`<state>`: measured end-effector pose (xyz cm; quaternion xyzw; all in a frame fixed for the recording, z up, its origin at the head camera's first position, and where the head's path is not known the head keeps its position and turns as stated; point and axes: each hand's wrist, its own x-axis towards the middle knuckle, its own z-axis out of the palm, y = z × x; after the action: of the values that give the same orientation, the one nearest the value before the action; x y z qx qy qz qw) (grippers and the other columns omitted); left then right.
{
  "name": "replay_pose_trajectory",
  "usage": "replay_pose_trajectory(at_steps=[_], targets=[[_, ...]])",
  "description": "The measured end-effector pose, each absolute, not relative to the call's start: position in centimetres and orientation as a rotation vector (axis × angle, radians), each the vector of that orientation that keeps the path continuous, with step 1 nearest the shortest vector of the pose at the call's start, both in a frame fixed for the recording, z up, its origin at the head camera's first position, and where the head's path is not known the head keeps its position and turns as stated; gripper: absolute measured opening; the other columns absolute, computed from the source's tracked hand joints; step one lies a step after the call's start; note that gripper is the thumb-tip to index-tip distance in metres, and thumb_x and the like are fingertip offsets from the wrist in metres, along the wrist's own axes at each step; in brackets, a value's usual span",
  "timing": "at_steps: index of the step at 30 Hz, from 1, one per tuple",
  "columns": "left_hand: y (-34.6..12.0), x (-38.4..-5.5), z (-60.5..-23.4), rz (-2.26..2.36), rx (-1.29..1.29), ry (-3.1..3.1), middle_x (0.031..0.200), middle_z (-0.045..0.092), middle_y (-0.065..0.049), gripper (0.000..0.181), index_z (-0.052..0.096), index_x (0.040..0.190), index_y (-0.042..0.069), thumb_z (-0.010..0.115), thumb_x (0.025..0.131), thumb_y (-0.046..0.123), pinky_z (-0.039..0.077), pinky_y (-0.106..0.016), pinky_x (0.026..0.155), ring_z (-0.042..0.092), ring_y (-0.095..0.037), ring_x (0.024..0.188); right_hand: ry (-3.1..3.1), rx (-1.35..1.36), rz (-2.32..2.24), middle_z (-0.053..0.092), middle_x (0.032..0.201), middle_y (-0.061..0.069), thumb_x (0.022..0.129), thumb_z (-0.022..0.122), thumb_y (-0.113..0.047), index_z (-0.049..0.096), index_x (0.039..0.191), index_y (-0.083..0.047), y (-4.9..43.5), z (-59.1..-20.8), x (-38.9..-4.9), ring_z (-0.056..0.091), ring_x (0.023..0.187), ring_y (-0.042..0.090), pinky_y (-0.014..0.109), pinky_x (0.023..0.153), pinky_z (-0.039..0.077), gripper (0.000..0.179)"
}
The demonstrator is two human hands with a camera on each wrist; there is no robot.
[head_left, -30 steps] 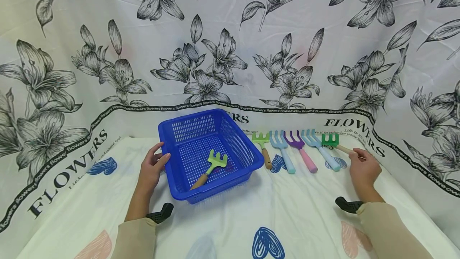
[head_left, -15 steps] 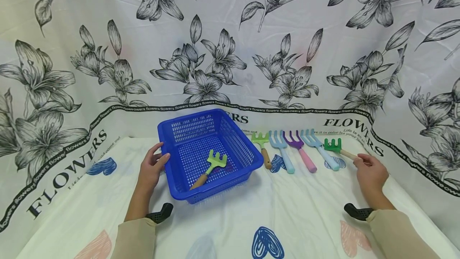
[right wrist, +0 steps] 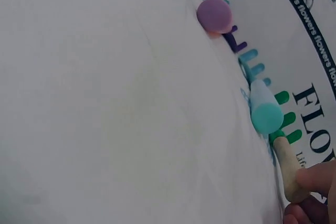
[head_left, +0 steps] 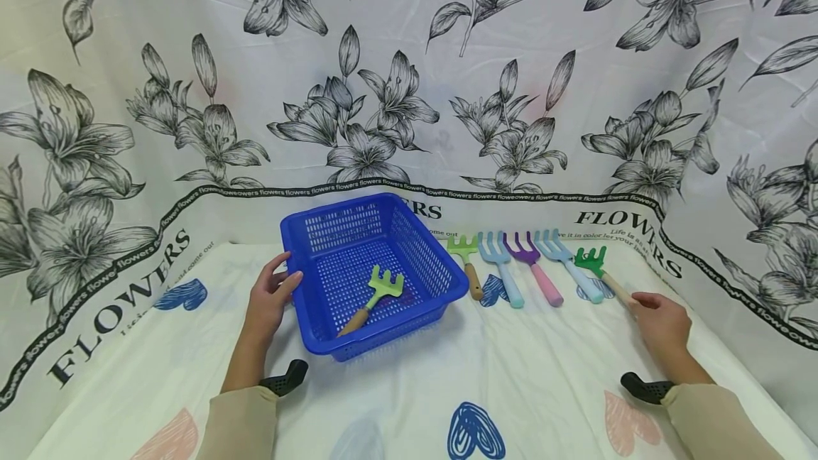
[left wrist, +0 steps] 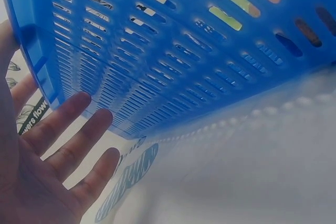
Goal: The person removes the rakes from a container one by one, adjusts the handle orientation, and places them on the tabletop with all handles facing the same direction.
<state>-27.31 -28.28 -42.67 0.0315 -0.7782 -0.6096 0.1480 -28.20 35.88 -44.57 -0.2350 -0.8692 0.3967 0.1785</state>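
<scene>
A blue plastic basket [head_left: 377, 339] stands left of the middle, with a lime-green hand rake [head_left: 385, 282] with a wooden handle lying inside. At its left rim, my left hand [head_left: 267, 300] holds the edge with thumb and index finger; the other fingers stretch along the outside wall in the left wrist view. My right hand [head_left: 661, 324] pinches the handle end of a dark green hand rake [head_left: 591, 260], its pale wooden handle [right wrist: 289, 169] between thumb and fingers in the right wrist view. The green tines point toward the backdrop, at the right end of a row of rakes.
Left of the green rake lie a light blue rake [head_left: 578, 275], a purple rake with pink handle [head_left: 543, 275], another blue rake [head_left: 505, 272] and a lime rake with wooden handle [head_left: 471, 272]. The floral backdrop curtain [head_left: 409, 91] rises behind the heart-patterned cloth [head_left: 549, 375].
My right hand has moved slightly right and toward me, drawing the green rake's handle along and turning it more lengthwise. The left hand and basket stay put.
</scene>
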Motion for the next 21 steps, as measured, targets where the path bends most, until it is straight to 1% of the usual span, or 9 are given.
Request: replay_pose_trajectory(at_steps=[2, 12, 15, 18, 21], targets=[[-28.3, -27.3, -42.7, -1.754, 0.091, -2.239, 0.14, 0.046, -0.021, 0.067, 0.029, 0.153, 0.027, 0.058, 0.096, 0.044, 0.038, -0.056, 0.104, 0.047, -0.038, 0.125, -2.465, -0.677, 1.132, 0.062, 0.113, 0.026, 0.093, 0.06, -0.011, 0.062, 0.122, 0.005, 35.9, -44.7, -28.2, 0.053, 0.099, 0.034, 0.037, 0.07, 0.037, 0.033], [-28.1, -27.2, -42.4, -1.765, 0.108, -2.24, 0.141, 0.045, -0.02, 0.066, 0.028, 0.154, 0.028, 0.058, 0.096, 0.042, 0.035, -0.055, 0.106, 0.046, -0.037, 0.127, -2.493, -0.684, 1.153, 0.061, 0.115, 0.025, 0.092, 0.061, -0.009, 0.062, 0.122, 0.004, 36.3, -44.9, -28.6, 0.052, 0.098, 0.033, 0.036, 0.069, 0.037, 0.033], [-28.2, -27.2, -42.6, -1.763, 0.102, -2.24, 0.14, 0.046, -0.021, 0.066, 0.029, 0.154, 0.028, 0.058, 0.096, 0.042, 0.036, -0.055, 0.105, 0.046, -0.037, 0.126, -2.504, -0.678, 1.153, 0.059, 0.118, 0.024, 0.091, 0.06, -0.01, 0.061, 0.124, 0.004, 36.4, -44.6, -28.5, 0.052, 0.098, 0.032, 0.031, 0.064, 0.041, 0.035], [-28.3, -27.3, -42.7, -1.755, 0.097, -2.24, 0.139, 0.046, -0.021, 0.066, 0.029, 0.153, 0.027, 0.057, 0.096, 0.043, 0.038, -0.055, 0.104, 0.047, -0.037, 0.125, -2.503, -0.666, 1.155, 0.055, 0.122, 0.024, 0.092, 0.06, -0.012, 0.06, 0.126, 0.003, 36.1, -43.8, -28.3, 0.051, 0.099, 0.033, 0.026, 0.058, 0.041, 0.037], [-28.3, -27.4, -42.7, -1.747, 0.101, -2.242, 0.139, 0.047, -0.021, 0.066, 0.03, 0.153, 0.027, 0.057, 0.096, 0.044, 0.039, -0.054, 0.102, 0.048, -0.037, 0.125, -2.503, -0.652, 1.149, 0.054, 0.123, 0.024, 0.093, 0.06, -0.015, 0.058, 0.128, 0.002, 35.3, -42.9, -28.1, 0.053, 0.098, 0.033, 0.024, 0.054, 0.042, 0.038]])
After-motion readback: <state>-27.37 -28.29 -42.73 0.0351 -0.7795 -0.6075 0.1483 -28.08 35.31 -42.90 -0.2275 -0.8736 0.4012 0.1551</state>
